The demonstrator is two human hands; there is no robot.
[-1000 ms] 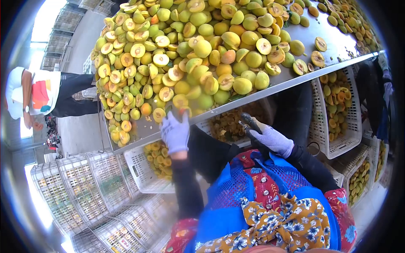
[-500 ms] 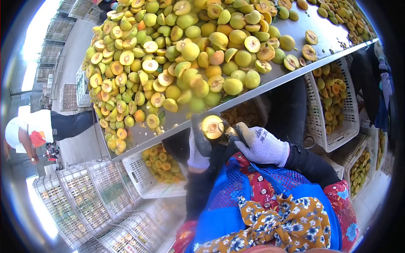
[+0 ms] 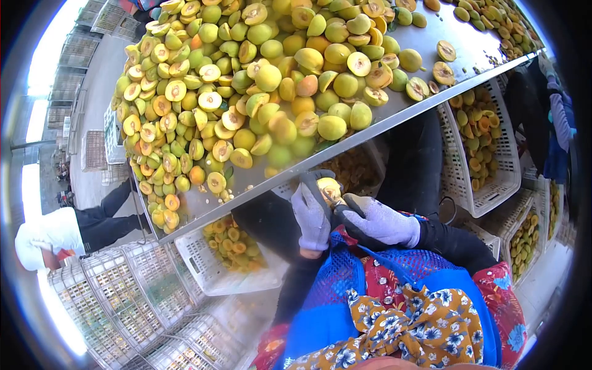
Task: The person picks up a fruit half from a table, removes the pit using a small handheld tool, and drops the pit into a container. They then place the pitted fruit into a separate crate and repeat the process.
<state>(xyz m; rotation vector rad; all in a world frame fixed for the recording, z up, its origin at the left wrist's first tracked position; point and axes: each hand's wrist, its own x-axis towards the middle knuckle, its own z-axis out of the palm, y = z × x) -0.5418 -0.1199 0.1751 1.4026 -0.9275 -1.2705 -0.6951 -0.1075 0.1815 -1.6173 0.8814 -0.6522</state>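
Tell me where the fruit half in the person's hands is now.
In the head view, just right of centre, the fruit half is between the left hand and right hand, pictured below the edge of the metal table.

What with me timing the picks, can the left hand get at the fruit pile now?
Probably not freely: the left hand holds a cut fruit, though the fruit pile looks close.

No readable text, labels, brands, numbers or signs.

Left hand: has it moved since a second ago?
Yes: the left hand, then reaching over the metal table edge, has drawn back to its near side, toward the right hand.
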